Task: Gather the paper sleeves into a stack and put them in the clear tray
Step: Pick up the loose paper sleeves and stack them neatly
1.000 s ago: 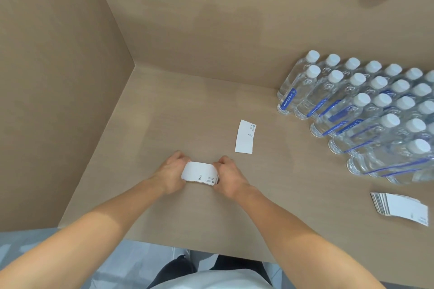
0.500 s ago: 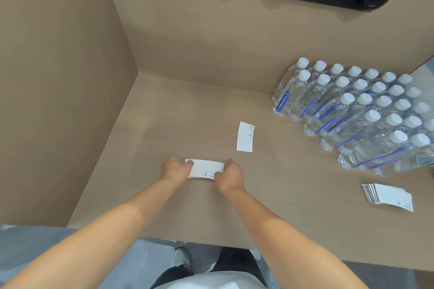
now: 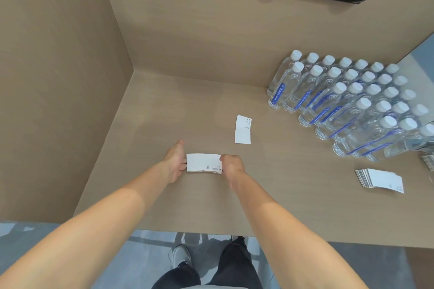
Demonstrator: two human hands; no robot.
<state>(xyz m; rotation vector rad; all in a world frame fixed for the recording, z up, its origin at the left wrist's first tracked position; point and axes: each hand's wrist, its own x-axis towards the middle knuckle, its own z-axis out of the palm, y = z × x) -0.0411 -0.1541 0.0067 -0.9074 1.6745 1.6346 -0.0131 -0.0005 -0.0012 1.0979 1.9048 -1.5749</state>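
On the tan counter [image 3: 164, 124], the left hand [image 3: 175, 164] and right hand [image 3: 231, 167] grip opposite short ends of a small stack of paper sleeves [image 3: 203, 163] near the middle. A single sleeve [image 3: 243, 129] lies just beyond to the right. A fanned pile of sleeves [image 3: 379, 180] sits at the right, near the water bottles [image 3: 347, 103].
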